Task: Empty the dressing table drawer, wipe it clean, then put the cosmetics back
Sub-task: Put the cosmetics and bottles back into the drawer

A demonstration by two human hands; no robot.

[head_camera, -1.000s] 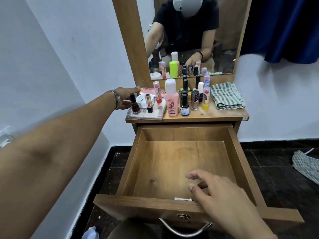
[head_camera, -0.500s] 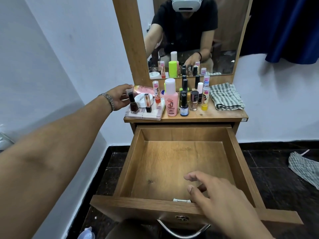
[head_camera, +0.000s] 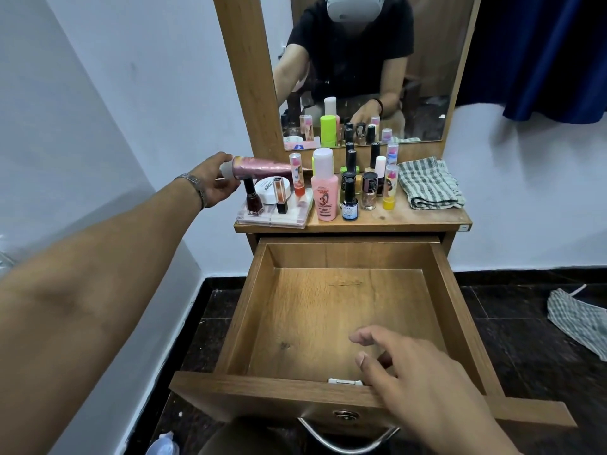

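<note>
Drawer pulled fully out, inside bare wood, nothing in it. Looks like the put-back phase is starting, though I can't tell from here whether it was wiped.

Cosmetics all crowded on the table under the mirror: pink bottle, dark nail polish, white jar, several small bottles and tubes packed close together. Some stand on a clear flat case at the left edge. Folded checked cloth at the right end.

Left hand pinches a pink tube by its white cap end. The tube is horizontal, just above the jar and polish, its far end reaching behind the small upright bottles. Right hand hovers over the drawer's front right corner, fingers loosely spread, holding nothing.

Risks:
- Tube tail may sweep the upright bottles as it comes out. They're packed tight, so one knock could topple several.
- Cap-end pinch on a long tube is weak; it could droop or slip.
- The clear case overhangs the left edge slightly, so a nudge could tip it and its load off.
- Right hand leaning on the extended drawer front could tilt it.
</note>
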